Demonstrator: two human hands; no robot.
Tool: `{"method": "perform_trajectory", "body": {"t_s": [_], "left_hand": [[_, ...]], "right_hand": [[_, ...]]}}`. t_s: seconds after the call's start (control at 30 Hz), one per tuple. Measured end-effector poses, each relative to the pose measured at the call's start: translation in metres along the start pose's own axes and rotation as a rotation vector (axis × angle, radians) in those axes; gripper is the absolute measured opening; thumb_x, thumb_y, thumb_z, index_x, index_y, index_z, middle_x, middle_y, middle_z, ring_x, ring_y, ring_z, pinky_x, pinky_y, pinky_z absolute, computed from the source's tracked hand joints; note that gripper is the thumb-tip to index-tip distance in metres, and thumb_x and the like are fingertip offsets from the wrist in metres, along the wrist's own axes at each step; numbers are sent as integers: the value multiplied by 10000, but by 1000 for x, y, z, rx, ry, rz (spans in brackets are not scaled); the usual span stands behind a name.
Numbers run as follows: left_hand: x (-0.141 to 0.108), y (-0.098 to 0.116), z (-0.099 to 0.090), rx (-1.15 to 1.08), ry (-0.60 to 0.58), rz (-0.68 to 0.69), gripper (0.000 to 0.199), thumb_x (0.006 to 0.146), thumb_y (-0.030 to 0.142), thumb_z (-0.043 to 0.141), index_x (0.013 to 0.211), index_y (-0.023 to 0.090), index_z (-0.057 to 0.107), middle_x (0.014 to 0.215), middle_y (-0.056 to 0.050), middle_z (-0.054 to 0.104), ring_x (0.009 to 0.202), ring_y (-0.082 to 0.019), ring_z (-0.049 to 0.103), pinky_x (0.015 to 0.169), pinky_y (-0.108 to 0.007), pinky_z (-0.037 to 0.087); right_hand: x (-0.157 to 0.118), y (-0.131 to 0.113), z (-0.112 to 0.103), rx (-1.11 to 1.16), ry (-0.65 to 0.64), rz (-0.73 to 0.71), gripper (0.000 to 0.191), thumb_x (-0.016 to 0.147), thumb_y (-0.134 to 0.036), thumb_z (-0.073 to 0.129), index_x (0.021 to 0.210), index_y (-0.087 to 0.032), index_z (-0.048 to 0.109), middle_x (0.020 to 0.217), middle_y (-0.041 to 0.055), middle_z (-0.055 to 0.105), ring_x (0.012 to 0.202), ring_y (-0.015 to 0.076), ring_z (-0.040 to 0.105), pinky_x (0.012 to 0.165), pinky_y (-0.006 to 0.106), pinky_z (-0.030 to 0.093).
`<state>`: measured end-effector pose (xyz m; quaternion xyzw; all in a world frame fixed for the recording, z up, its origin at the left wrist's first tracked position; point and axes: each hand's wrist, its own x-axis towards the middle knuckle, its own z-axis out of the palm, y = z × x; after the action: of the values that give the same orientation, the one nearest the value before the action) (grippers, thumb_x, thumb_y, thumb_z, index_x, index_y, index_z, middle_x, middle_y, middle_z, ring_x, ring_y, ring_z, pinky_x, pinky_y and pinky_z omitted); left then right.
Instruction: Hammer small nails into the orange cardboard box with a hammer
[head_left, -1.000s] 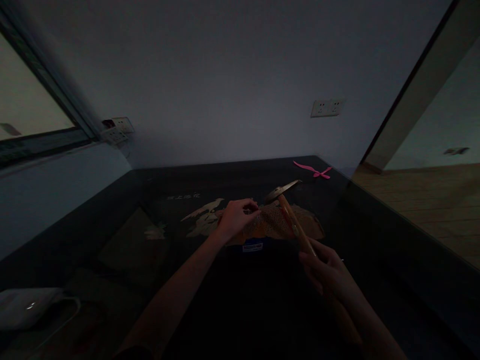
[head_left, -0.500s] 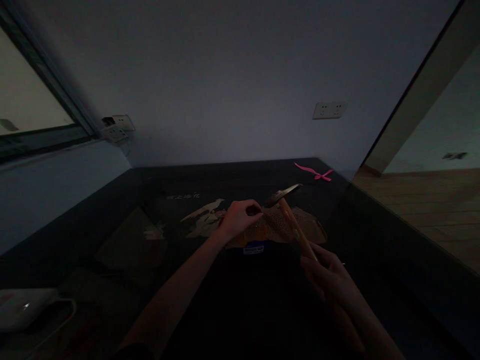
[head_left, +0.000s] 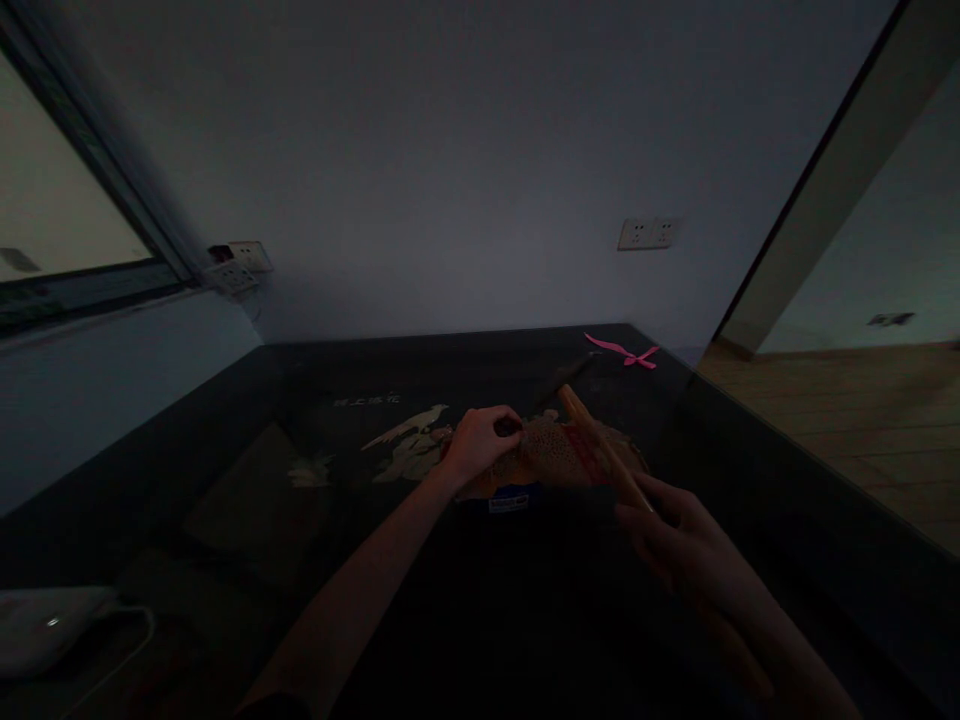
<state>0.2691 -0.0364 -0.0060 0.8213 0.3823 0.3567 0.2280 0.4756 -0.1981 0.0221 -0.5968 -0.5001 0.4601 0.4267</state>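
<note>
My right hand (head_left: 682,535) is wrapped round the wooden handle of a hammer (head_left: 604,448). The hammer's dark head is raised at the far end, up and to the right of my left hand (head_left: 480,445). Thumb and fingers of that left hand are pinched together over a speckled brown flat piece (head_left: 551,450), and what they hold, if anything, is too dark and small to make out. A blue label (head_left: 510,500) with white print shows at the piece's near edge. Part of the speckled piece is hidden behind the hammer handle.
The dark table (head_left: 480,620) carries a pale bird picture and writing. A pink ribbon (head_left: 634,357) lies at the back right. A white device (head_left: 52,625) with a cord sits at the near left. Wall sockets (head_left: 646,233) are behind.
The hammer's head has tilted and lifted slightly, and my right hand has shifted a little to the right. My left hand stays in nearly the same place. The view has shifted slightly.
</note>
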Motion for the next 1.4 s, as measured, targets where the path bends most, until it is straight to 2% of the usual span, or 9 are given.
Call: {"method": "perform_trajectory", "body": {"t_s": [0.1, 0.17, 0.27, 0.4, 0.53, 0.8, 1.0, 1.23, 1.4], "left_hand": [[0, -2, 2, -14, -12, -35, 131, 732, 263, 626, 824, 176, 661, 793, -24, 699, 733, -148, 646, 683, -245, 490], [1, -2, 2, -26, -22, -57, 140, 737, 281, 625, 822, 177, 663, 793, -27, 703, 722, -148, 647, 674, -244, 491], [1, 0, 1, -5, -29, -86, 162, 738, 307, 621, 826, 181, 672, 804, -29, 708, 726, -154, 649, 663, -241, 488], [1, 1, -2, 88, -50, -106, 199, 728, 338, 625, 840, 187, 692, 806, -34, 710, 723, -170, 645, 640, -248, 483], [1, 0, -1, 83, -50, -83, 213, 745, 348, 615, 876, 198, 693, 839, -41, 714, 760, -174, 650, 679, -257, 486], [1, -1, 0, 124, -63, -99, 209, 738, 322, 621, 898, 208, 693, 863, -35, 717, 770, -180, 653, 672, -260, 490], [0, 0, -1, 117, -61, -80, 204, 753, 340, 610, 884, 207, 692, 856, -41, 715, 777, -181, 651, 687, -270, 494], [0, -1, -2, 128, -65, -80, 213, 740, 329, 617, 896, 204, 693, 859, -41, 713, 772, -187, 650, 668, -270, 487], [0, 1, -2, 104, -66, -91, 220, 753, 355, 610, 882, 196, 692, 849, -46, 715, 775, -182, 651, 683, -264, 490]], "right_hand": [[-7, -25, -13, -92, 22, -40, 569, 707, -422, 638, 1211, -171, 556, 571, -21, 570, 430, 122, 494, 351, 204, 366], [-9, -38, -18, -157, 22, -105, 517, 675, -400, 669, 1142, -186, 619, 729, 30, 655, 601, 188, 589, 453, 241, 454], [-7, -45, -20, -219, -29, -155, 426, 659, -366, 684, 1049, -194, 678, 814, 45, 681, 774, 260, 619, 589, 295, 508], [-2, -40, -18, -271, -112, -101, 334, 664, -323, 680, 974, -203, 709, 648, 14, 651, 646, 225, 614, 509, 276, 497], [-7, -43, -20, -198, -65, -107, 351, 665, -318, 679, 994, -202, 707, 524, 6, 604, 538, 201, 586, 417, 252, 463], [-4, -38, -17, -225, -82, -21, 357, 644, -338, 683, 972, -199, 704, 513, -18, 575, 388, 122, 474, 312, 209, 356], [-6, -42, -20, -213, -36, -86, 388, 652, -331, 688, 1015, -193, 688, 605, 12, 616, 606, 203, 587, 447, 242, 459], [1, -33, -18, -250, -121, -48, 280, 680, -346, 664, 908, -188, 702, 561, -3, 577, 547, 173, 557, 417, 227, 430], [-5, -37, -21, -239, -59, -55, 397, 678, -333, 670, 1049, -193, 668, 610, -2, 614, 509, 155, 547, 391, 216, 414]]}}
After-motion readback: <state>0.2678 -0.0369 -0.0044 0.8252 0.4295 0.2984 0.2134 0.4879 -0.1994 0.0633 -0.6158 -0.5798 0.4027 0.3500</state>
